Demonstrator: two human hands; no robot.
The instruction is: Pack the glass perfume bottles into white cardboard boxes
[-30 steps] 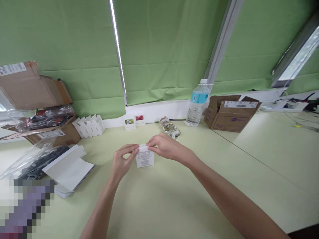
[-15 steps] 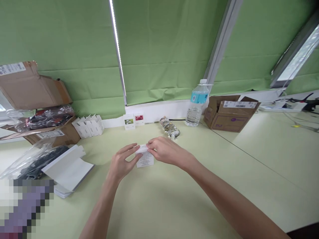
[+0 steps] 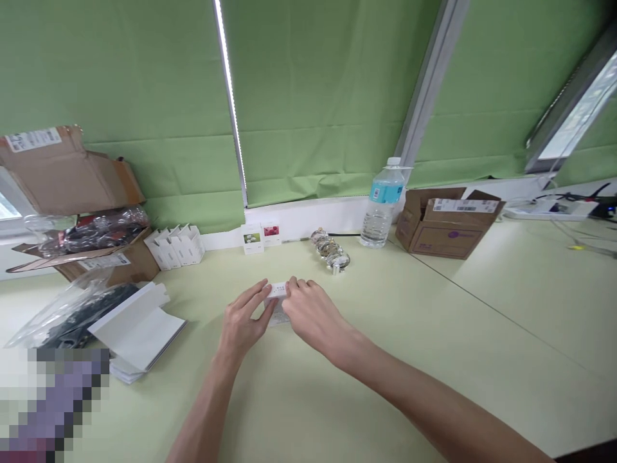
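A small white carton (image 3: 279, 315) with fine printed text stands on the pale green table (image 3: 289, 399) between my hands. My left hand (image 3: 245, 321) grips its left side, thumb on the printed face and fingers along the top edge. From the right, my right hand (image 3: 311, 313) closes on the upper corner, fingers curled, hiding that side of the carton. Beyond my hands lies a row of shiny round metallic pieces (image 3: 330, 251). Two small cartons, one with a green picture (image 3: 252, 238) and one with a red picture (image 3: 271, 234), stand near the wall.
Several white cartons (image 3: 176, 247) stand at the left beside an open cardboard box (image 3: 118, 267) of plastic-wrapped items. Flat white card sheets (image 3: 139, 334) lie at the left. A water bottle (image 3: 380, 209) and another open cardboard box (image 3: 443, 235) stand at the back right.
My right hand has shifted down and curled more over the carton's right side, covering more of its printed face. The carton's top now looks flat. My left hand keeps its hold.
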